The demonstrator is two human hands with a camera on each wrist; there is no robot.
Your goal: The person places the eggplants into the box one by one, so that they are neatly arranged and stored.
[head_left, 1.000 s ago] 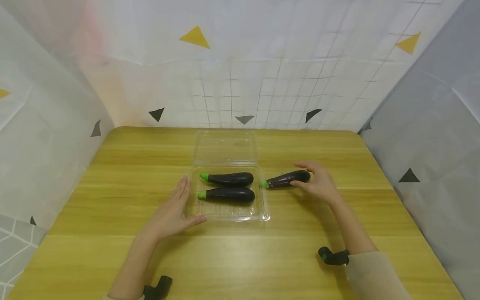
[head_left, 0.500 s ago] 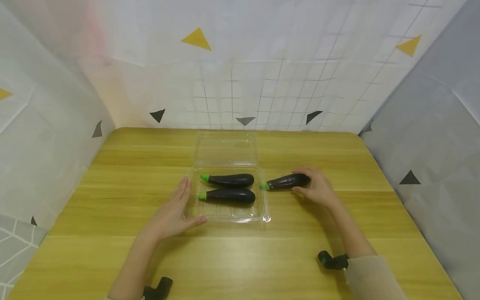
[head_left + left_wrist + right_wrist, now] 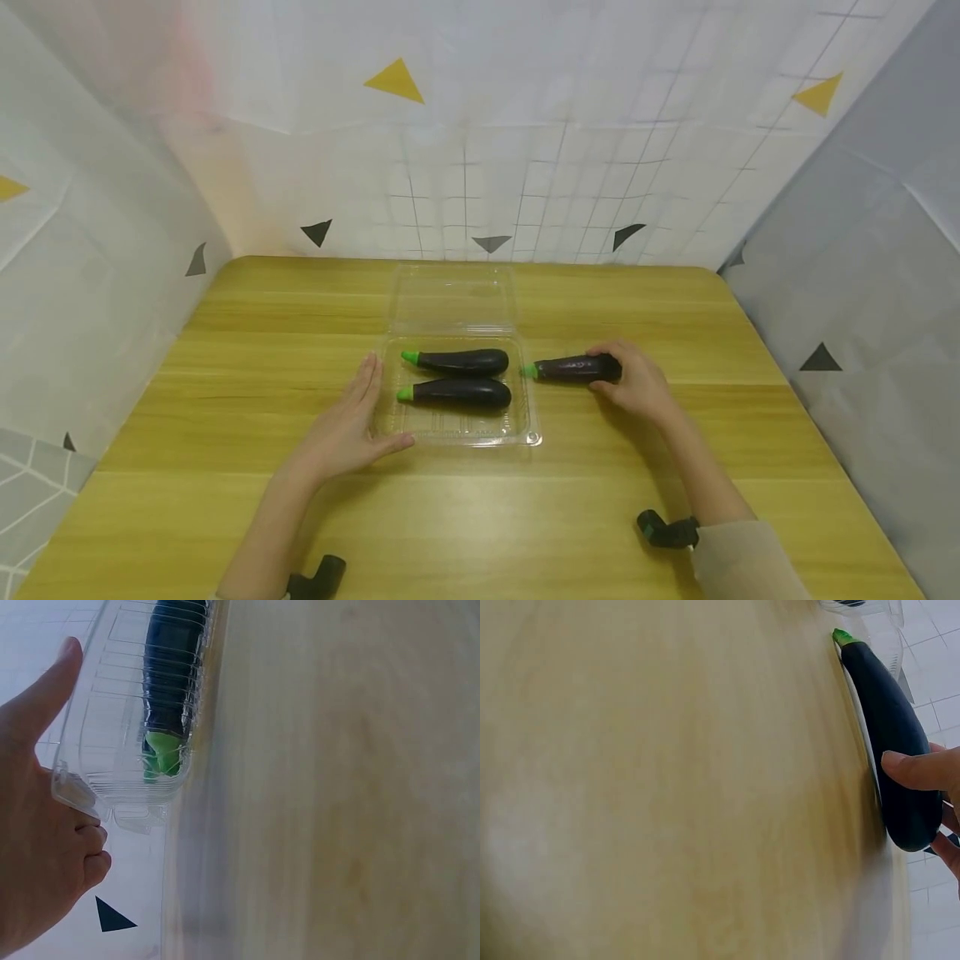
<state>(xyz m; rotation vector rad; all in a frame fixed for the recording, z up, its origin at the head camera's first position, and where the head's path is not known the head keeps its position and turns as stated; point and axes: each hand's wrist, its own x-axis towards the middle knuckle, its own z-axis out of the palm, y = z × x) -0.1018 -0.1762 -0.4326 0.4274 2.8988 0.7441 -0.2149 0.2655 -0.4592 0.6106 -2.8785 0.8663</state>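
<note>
A clear plastic clamshell container lies opened out on the table, holding two dark eggplants with green stems, a rear eggplant and a front eggplant. Along its left side rests my left hand, fingers fairly straight and thumb spread over the front corner; the left wrist view has the thumb against the clear wall. To the container's right, my right hand grips a third eggplant by its thick end. Its green stem points left, right by the container's edge. My right thumb presses its near side.
The container's clear lid lies folded back behind it. Beneath everything is a wood-grain table. Pale sheets with triangle shapes stand as a back wall and at both sides.
My right hand has closed its fingers and thumb round the third eggplant's thick end. That eggplant has turned from slanted to nearly level. My left hand has stayed at the container.
</note>
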